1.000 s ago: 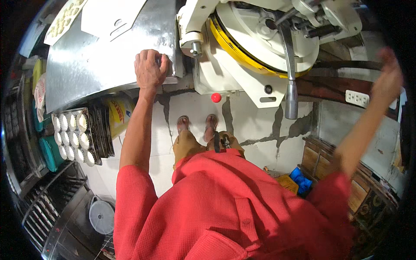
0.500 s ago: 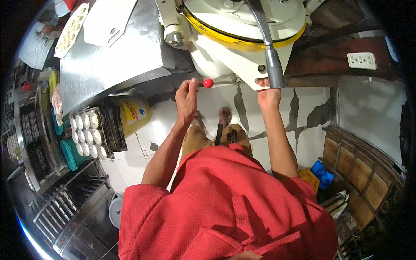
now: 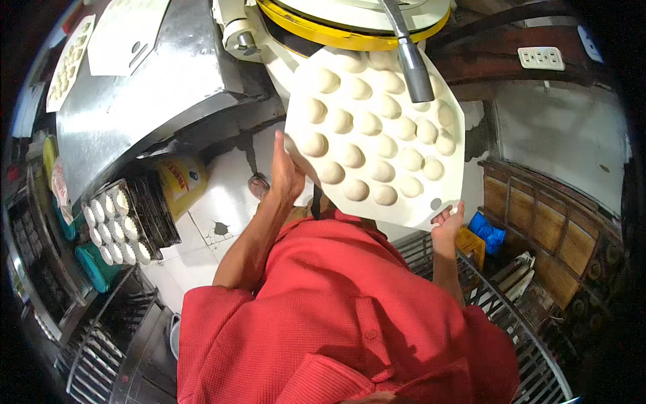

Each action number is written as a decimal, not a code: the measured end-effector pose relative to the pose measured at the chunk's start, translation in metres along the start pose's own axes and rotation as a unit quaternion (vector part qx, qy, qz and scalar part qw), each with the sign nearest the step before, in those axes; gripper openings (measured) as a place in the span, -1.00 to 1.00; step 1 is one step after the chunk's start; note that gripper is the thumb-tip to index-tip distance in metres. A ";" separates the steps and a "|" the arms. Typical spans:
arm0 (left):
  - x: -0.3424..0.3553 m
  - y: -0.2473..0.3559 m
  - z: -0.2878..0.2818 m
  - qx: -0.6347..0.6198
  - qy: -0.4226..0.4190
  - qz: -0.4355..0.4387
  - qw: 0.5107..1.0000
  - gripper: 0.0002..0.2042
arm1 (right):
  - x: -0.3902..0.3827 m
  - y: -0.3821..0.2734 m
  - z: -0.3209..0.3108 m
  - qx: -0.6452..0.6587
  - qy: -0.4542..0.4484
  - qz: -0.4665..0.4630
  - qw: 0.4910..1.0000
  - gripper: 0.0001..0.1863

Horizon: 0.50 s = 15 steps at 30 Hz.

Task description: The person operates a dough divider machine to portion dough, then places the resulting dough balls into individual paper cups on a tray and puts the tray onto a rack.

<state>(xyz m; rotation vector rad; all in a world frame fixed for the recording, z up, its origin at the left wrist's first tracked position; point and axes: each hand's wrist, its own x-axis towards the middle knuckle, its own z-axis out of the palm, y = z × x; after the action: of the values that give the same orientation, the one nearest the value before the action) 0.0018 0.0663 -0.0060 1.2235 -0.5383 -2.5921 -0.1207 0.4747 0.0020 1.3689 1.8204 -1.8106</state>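
- The metal bench (image 3: 171, 57) stands to the left of the white plate.
- The cream-and-yellow machine (image 3: 336, 39) is at the white plate's far edge.
- The white plate (image 3: 449, 180) itself is held up between the two hands.
- A stack of dark tins (image 3: 161, 219) stands left of the plate.
- The right hand (image 3: 447, 222) grips the plate's near-right corner at its slot; the left hand (image 3: 286, 172) supports the left edge, closed or not I cannot tell.
- Round dough balls (image 3: 369, 123) rest on the plate.
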 end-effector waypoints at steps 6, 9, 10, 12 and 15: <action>-0.054 0.019 -0.089 -0.092 0.023 -0.013 0.995 -0.33 | -0.043 0.072 0.001 0.005 0.033 -0.005 0.999 -0.48; -0.096 0.051 -0.138 -0.121 0.049 0.010 0.991 -0.34 | -0.078 0.103 0.014 -0.027 -0.010 -0.012 1.000 -0.47; -0.108 0.068 -0.151 -0.146 0.047 -0.007 0.988 -0.34 | -0.076 0.118 0.013 -0.011 -0.010 0.002 1.000 -0.44; -0.120 0.085 -0.175 -0.144 0.039 0.035 0.988 -0.33 | -0.089 0.142 0.014 -0.040 -0.051 0.017 0.998 -0.32; -0.134 0.125 -0.189 -0.172 0.007 0.072 0.982 -0.33 | -0.120 0.153 0.038 -0.027 -0.102 0.005 0.994 -0.37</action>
<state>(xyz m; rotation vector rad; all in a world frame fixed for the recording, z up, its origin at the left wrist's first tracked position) 0.2381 -0.0440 0.0289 1.0443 -0.1568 -2.4228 0.0377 0.3581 -0.0204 1.1262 1.7400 -1.8089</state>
